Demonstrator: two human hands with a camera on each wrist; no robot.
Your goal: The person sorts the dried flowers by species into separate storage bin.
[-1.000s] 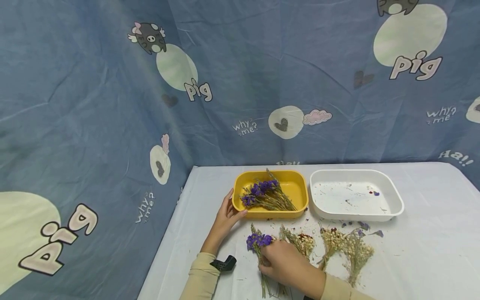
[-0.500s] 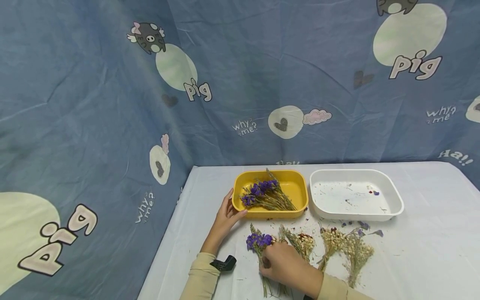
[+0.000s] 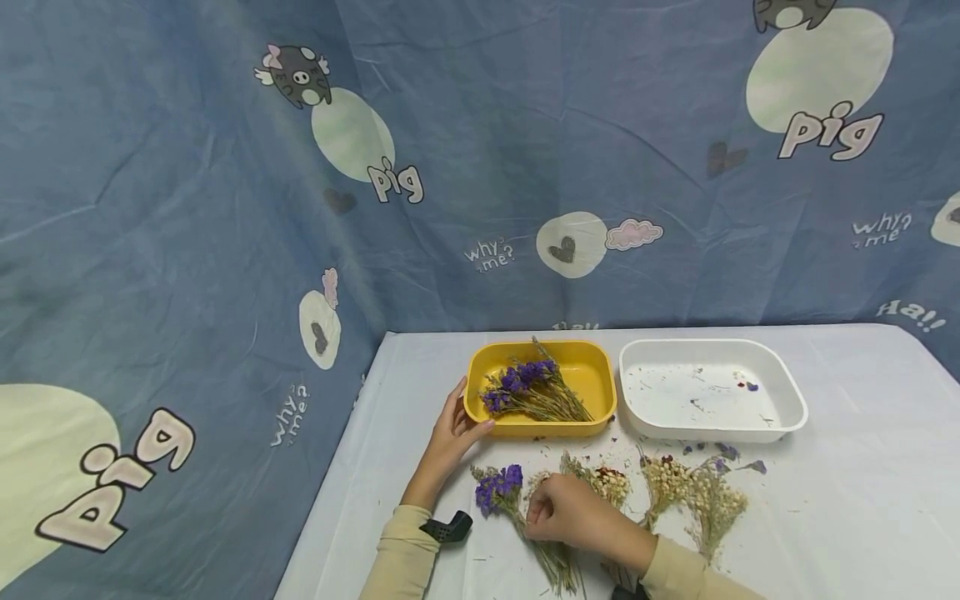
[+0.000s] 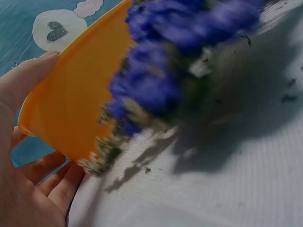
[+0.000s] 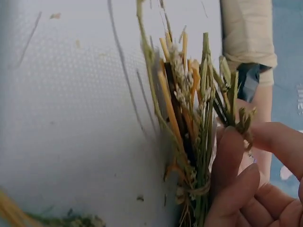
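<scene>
In the head view my left hand (image 3: 448, 432) holds the front left corner of a yellow tray (image 3: 551, 429). The left wrist view has the thumb near the rim and the other fingers along the outer wall. Inside the tray lie purple dried flowers (image 3: 525, 379) with long stems. My right hand (image 3: 564, 515) pinches the stems of another bunch of dried purple flowers (image 3: 498, 490), tilted with its heads toward the upper left. In the right wrist view, stems (image 5: 203, 109) stand between thumb and forefinger, beside a tie. Blurred purple heads (image 4: 151, 80) appear close in the left wrist view.
A white tray (image 3: 712, 432) with petals and bits of stem stands right of the yellow one. Cream dried-flower bunches (image 3: 712, 504) lie on the white tablecloth (image 3: 847, 500), right of my right hand. A patterned blue curtain (image 3: 465, 167) hangs behind the table.
The purple bunch at my right hand has swung, its heads moving left and slightly down and its stems slanting right. My right hand has shifted slightly; my left hand and both trays look unchanged.
</scene>
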